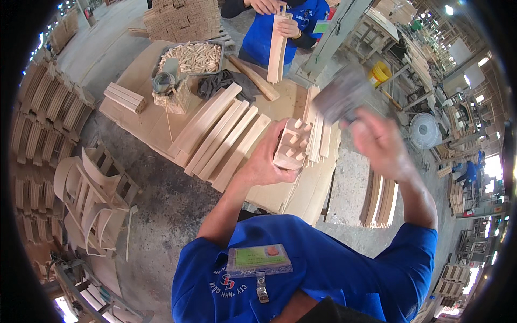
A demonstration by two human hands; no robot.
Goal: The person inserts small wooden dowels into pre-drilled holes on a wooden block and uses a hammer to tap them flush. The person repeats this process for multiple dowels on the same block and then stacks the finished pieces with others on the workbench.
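Observation:
My left hand (267, 159) grips a short wooden piece (291, 144) end-up, with several dowel pins sticking out of its end face. My right hand (379, 141) is raised to the right of it and holds a grey mallet (341, 93), blurred by motion, above and right of the piece. Both arms wear blue sleeves. Long pale wooden slats (223, 137) lie side by side on the low worktable (145, 121) just left of my left hand.
A grey tray of loose dowels (195, 56) sits at the table's far side, beside a dark rag (223, 82) and a small basket with a tin (171, 92). Another person in blue (274, 29) stands opposite holding a slat upright. Curved wooden parts (89, 196) are stacked left; a fan (424, 130) stands right.

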